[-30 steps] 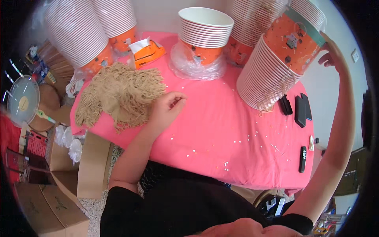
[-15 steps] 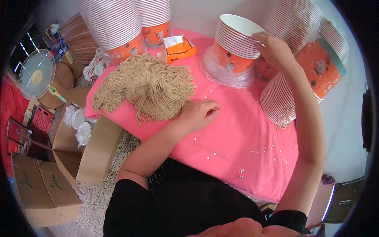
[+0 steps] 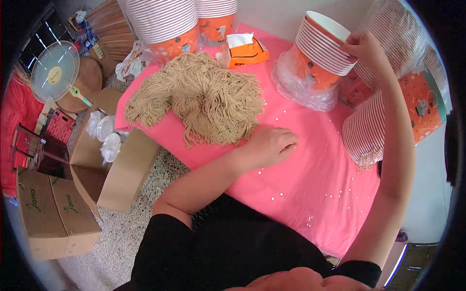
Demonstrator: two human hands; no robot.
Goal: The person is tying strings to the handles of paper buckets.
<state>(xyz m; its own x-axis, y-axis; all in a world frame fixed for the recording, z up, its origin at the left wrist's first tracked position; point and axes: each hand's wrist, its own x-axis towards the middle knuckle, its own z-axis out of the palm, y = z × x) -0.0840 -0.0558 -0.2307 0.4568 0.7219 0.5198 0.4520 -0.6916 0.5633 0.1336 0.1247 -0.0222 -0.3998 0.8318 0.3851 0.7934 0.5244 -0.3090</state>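
At the back right of the pink-covered table stands a stack of orange paper buckets [image 3: 324, 53] with white rims, its lower part in crumpled clear plastic [image 3: 306, 89]. My right hand [image 3: 365, 47] pinches the rim of the uppermost bucket at its right side, thumb and fingers closed. A band of orange shows just under that top rim. My left hand [image 3: 273, 147] rests on the pink cloth [image 3: 310, 169], fingers curled into a loose fist with nothing visible in it. Beside it lies a large heap of tan yarn strands [image 3: 208, 99].
Taller bucket stacks [image 3: 162, 22] stand behind the yarn, near an orange tissue pack [image 3: 247, 52]. Another stack [image 3: 364, 128] lies tilted on the right, a strand bundle at its end. Small white bits dot the cloth. An open cardboard box [image 3: 128, 169] stands on the floor at left.
The view has shifted, so the table things sit further right. My right hand still grips the top bucket's rim; orange now shows under that rim. My left hand stays by the yarn.
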